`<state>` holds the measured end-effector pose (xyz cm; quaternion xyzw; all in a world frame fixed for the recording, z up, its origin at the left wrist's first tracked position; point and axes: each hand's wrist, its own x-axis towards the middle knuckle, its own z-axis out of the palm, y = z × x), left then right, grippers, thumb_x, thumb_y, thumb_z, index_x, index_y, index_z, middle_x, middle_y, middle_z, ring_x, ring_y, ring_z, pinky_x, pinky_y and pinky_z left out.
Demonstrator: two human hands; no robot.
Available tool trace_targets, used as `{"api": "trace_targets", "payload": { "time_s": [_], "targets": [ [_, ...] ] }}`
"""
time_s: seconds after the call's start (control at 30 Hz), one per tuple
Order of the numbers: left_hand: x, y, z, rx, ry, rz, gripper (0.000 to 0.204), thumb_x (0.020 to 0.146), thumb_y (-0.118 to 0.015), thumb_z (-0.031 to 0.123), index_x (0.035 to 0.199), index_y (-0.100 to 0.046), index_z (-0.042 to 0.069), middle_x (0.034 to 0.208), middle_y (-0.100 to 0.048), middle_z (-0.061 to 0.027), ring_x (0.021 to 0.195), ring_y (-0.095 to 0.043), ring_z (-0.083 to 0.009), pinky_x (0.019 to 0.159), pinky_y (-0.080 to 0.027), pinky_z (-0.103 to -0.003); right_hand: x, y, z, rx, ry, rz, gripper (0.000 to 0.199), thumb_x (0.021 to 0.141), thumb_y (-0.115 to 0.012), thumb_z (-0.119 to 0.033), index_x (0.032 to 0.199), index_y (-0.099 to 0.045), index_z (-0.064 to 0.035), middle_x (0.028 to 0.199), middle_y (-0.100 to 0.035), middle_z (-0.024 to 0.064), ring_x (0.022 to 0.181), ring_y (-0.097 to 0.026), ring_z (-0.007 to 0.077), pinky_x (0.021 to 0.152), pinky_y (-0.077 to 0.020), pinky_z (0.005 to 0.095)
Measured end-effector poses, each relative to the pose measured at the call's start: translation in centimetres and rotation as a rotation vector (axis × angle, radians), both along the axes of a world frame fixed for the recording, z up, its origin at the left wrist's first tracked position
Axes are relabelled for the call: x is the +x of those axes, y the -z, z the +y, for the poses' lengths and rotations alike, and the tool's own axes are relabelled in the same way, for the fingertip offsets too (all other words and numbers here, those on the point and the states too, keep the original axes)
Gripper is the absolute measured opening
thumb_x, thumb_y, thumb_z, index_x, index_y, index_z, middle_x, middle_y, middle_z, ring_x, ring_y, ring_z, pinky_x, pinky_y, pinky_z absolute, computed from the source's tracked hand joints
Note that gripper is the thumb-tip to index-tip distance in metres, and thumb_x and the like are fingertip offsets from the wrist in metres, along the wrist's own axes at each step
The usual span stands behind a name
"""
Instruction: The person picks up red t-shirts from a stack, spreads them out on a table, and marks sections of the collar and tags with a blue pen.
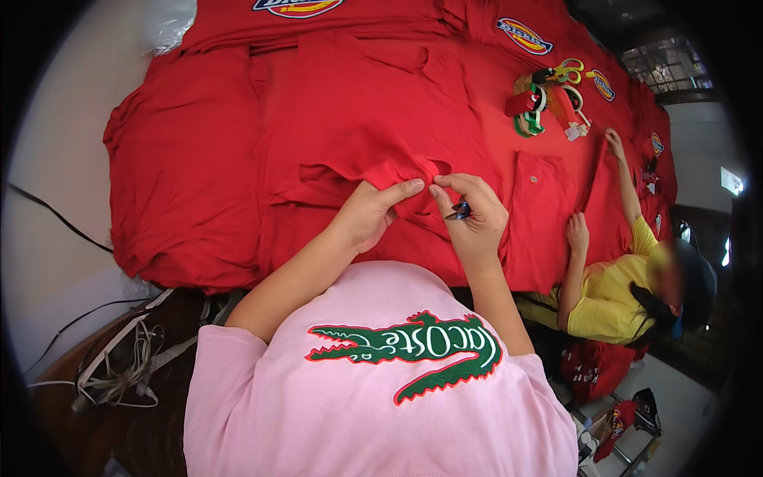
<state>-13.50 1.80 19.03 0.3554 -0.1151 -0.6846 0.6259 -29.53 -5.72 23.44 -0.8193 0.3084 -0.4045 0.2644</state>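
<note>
My left hand (368, 213) is closed on a raised edge of a red shirt (389, 172), its thumb pressed along the cloth. Beside it, my right hand (477, 216) pinches the same edge between thumb and forefinger. Tucked in the right palm is a pair of small dark thread snips (458, 211), only their tips showing; the rest is hidden by the fingers. The gathered cloth stands up between both hands, and the remainder of the shirt (373, 87) lies spread on the table beyond them.
More red garments (187, 159) cover the table. Tape rolls (528, 121) and yellow-handled scissors (569, 71) lie at the back right. On the right, a co-worker in a yellow shirt (608, 294) handles red cloth (598, 187). Tangled cables (131, 358) hang at the lower left.
</note>
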Motion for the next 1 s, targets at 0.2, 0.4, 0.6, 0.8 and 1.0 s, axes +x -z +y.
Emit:
{"api": "trace_targets", "payload": {
  "time_s": [0.2,0.4,0.6,0.8,1.0],
  "targets": [
    [0.7,-0.9,1.2,-0.073,-0.119,-0.056,0.033,0.096,-0.072,0.012,0.128,-0.065,0.006,0.126,-0.069,-0.0027,0.12,-0.062,-0.0143,0.105,-0.048,-0.032,2.1,-0.3,0.5,0.017,-0.033,-0.026,0.015,0.083,-0.08,0.001,0.094,-0.071,-0.0014,0.09,-0.072,0.0104,0.082,-0.071,0.0234,0.07,-0.056,0.0338],
    [1.4,0.2,2.2,-0.115,-0.075,-0.209,0.03,0.097,-0.07,0.01,0.126,-0.066,0.006,0.124,-0.069,-0.003,0.118,-0.063,-0.0137,0.103,-0.048,-0.031,2.5,-0.5,-0.2,0.137,-0.219,0.126,0.013,0.088,-0.066,0.006,0.097,-0.059,-0.0005,0.089,-0.063,0.0098,0.074,-0.062,0.0224,0.068,-0.0512,0.033],
    [1.1,-0.1,1.9,-0.201,-0.096,-0.213,0.027,0.096,-0.072,0.013,0.122,-0.069,0.006,0.116,-0.071,-0.0017,0.111,-0.064,-0.0124,0.1,-0.048,-0.031,2.6,0.6,-0.3,0.557,-0.286,0.008,0.001,0.098,-0.057,0.0,0.098,-0.057,-0.0018,0.084,-0.054,0.0015,0.065,-0.048,0.0085,0.058,-0.0418,0.0268],
    [1.9,-0.4,1.3,-0.203,-0.105,-0.205,0.025,0.096,-0.072,0.013,0.119,-0.07,0.005,0.115,-0.071,-0.0023,0.111,-0.064,-0.0133,0.099,-0.048,-0.03,2.0,0.6,-1.0,1.171,-0.346,-0.252,0.007,0.105,-0.057,-0.012,0.105,-0.059,-0.0052,0.08,-0.051,-0.0034,0.057,-0.035,0.0017,0.05,-0.0274,0.0215],
    [1.4,-0.6,1.1,-0.185,-0.143,-0.155,0.023,0.096,-0.071,0.012,0.118,-0.07,0.004,0.115,-0.073,-0.0033,0.112,-0.065,-0.0142,0.1,-0.048,-0.031,2.1,-0.2,-0.4,0.657,-0.115,-0.134,0.007,0.096,-0.071,-0.007,0.097,-0.067,-0.0016,0.079,-0.062,-0.0026,0.058,-0.046,0.0044,0.052,-0.0366,0.0227]
  ]
}}
